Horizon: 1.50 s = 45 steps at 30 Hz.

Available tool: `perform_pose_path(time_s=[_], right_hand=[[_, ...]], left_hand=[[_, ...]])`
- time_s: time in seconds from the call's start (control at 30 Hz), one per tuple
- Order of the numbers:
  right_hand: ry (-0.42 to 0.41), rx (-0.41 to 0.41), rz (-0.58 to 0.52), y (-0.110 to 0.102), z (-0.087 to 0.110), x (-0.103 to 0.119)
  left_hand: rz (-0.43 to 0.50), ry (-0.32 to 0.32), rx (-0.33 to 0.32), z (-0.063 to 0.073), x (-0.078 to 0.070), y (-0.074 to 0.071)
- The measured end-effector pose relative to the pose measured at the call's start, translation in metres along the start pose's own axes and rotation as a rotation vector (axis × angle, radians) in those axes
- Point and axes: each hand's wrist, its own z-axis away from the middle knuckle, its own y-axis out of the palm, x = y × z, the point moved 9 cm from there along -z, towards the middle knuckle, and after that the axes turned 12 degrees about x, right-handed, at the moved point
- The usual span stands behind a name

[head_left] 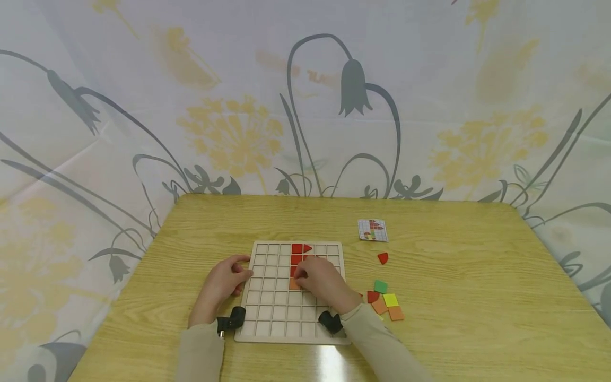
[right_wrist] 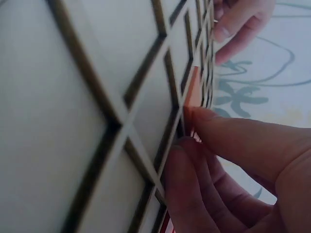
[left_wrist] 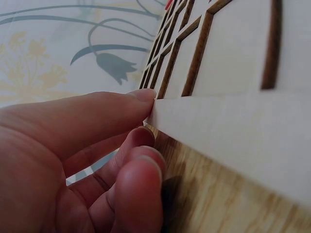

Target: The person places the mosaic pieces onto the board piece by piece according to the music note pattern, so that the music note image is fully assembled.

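Observation:
My right hand (head_left: 326, 284) reaches over the wooden grid board (head_left: 274, 313), its thumb and fingertips at an orange square tile (head_left: 294, 285). In the right wrist view the thumb of that hand (right_wrist: 233, 160) touches the orange tile (right_wrist: 193, 90), which lies at a cell; the fingertips beneath partly hide it. Above it a column of red square tiles (head_left: 296, 259) fills cells, with a red triangle tile (head_left: 307, 248) beside the top one. My left hand (head_left: 224, 278) rests against the board's left edge, thumb touching the rim (left_wrist: 209, 121), other fingers loosely bent below.
Right of the board lie loose tiles: a green one (head_left: 380, 286), a yellow one (head_left: 390, 300), orange squares (head_left: 396, 313) and a red piece (head_left: 373, 296). A red quarter-round tile (head_left: 383, 258) lies below a small pattern card (head_left: 373, 230). A flower-printed cloth (head_left: 238, 79) hangs behind the table.

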Motion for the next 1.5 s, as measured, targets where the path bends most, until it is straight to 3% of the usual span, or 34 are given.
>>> perform_pose_path(time_s=[0.33, 0.73, 1.07, 1.2, 1.5], right_hand=[[0.019, 0.007, 0.016, 0.001, 0.000, 0.001], [0.011, 0.026, 0.002, -0.009, 0.018, -0.004], [0.065, 0.015, -0.010, -0.015, 0.038, -0.031], [0.070, -0.011, -0.068, -0.022, 0.049, -0.044], [0.191, -0.047, -0.164, -0.037, 0.080, -0.088]], left_hand=[[0.027, -0.001, 0.001, 0.001, 0.002, 0.001], [0.034, 0.005, 0.003, 0.002, 0.001, 0.000], [0.024, -0.013, 0.000, 0.002, 0.006, 0.000], [0.031, -0.020, 0.003, 0.001, 0.005, 0.000], [0.020, -0.004, 0.007, 0.000, 0.000, 0.001]])
